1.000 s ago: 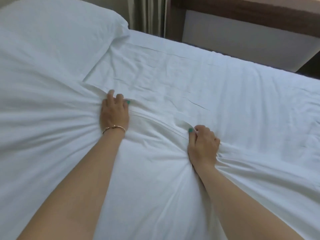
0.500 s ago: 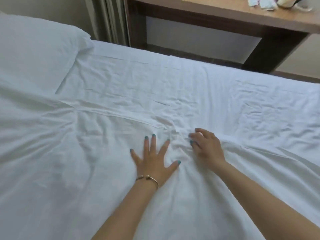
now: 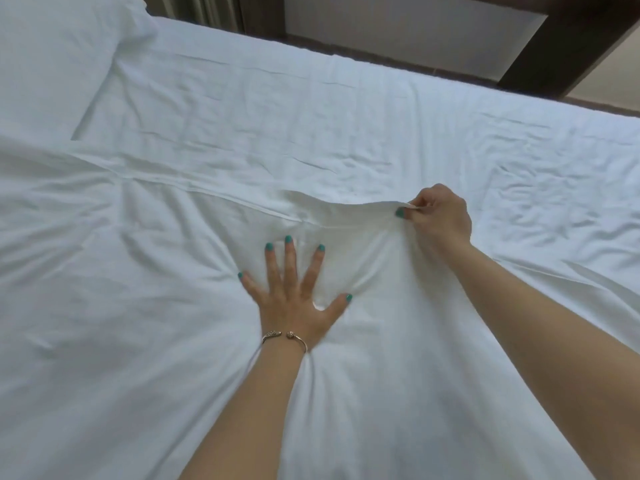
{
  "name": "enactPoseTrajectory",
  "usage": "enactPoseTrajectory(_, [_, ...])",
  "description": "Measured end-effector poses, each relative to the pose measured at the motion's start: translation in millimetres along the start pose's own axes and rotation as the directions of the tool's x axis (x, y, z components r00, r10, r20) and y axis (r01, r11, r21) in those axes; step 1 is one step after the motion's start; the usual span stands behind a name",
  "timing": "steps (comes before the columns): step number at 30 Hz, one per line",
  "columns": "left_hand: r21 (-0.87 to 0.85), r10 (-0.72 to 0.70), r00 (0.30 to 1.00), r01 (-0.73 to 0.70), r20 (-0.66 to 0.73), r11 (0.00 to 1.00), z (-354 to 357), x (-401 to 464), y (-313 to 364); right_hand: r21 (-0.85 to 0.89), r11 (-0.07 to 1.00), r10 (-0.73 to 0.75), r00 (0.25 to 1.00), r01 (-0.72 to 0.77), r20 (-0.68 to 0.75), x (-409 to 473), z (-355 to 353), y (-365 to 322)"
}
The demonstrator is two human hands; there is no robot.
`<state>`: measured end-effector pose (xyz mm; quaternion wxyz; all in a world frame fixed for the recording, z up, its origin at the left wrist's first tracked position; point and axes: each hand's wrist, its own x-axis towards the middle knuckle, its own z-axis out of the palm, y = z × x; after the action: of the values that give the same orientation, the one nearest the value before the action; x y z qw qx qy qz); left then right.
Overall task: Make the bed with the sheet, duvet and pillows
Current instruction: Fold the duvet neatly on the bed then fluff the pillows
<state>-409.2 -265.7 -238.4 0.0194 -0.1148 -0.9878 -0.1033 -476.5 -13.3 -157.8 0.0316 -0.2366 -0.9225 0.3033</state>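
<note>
Head view looks down across a bed where the white duvet [image 3: 156, 323] covers the near part and its top hem runs from the left edge toward the middle, with the wrinkled white sheet [image 3: 311, 109] bare beyond it and a pillow [image 3: 52, 53] at the far left corner. The left hand [image 3: 294, 299], a bangle [image 3: 285, 336] on its wrist, lies flat with fingers spread, pressing the duvet down just short of the hem. The right hand [image 3: 438, 216] has a narrow grip, thumb and fingertips pinching the hem and lifting it a little, so the fabric arches between the two hands. I judge the step to be straightening the top edge. The risk is that a pinch this small slips off the thin hem if the pull is sharp, dropping the edge crooked. A pull against the pinned palm could also bunch the folds already radiating from the left hand rather than clear them, and a pull along the hem might skew it relative to the pillow. A dark wooden counter [image 3: 554, 39] stands past the far side of the bed, well apart from both hands.
</note>
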Motion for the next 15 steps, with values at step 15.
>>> enactPoseTrajectory(15, [0.232, -0.234, 0.903, 0.157, 0.359, 0.960, -24, 4, 20, -0.507, 0.851, 0.084, 0.919, 0.135, 0.385, -209, -56, 99])
